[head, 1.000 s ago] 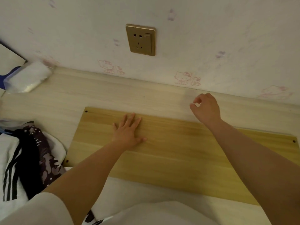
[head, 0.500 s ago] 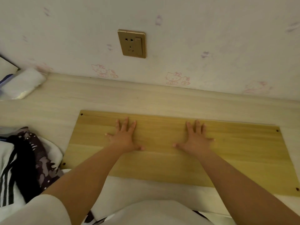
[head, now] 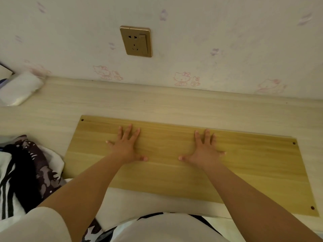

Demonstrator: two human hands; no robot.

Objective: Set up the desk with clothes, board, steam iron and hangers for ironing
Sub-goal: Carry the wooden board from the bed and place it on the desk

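A yellow wooden board (head: 253, 172) with small holes at its corners lies flat on the pale desk (head: 157, 105). My left hand (head: 126, 145) presses flat on the board's left half, fingers spread. My right hand (head: 203, 149) lies flat on the board's middle, fingers spread too. A heap of clothes (head: 26, 172), black, white-striped and patterned, sits at the desk's left edge beside the board. No steam iron or hangers are in view.
A gold wall socket (head: 136, 41) is on the wall behind the desk. A white plastic-wrapped pack (head: 19, 89) lies at the back left corner. A white sheet (head: 139, 201) sticks out from under the board's near edge.
My right hand came down from the back of the board, uncurled and now lies flat on the board. The left hand stayed pressed on the board.
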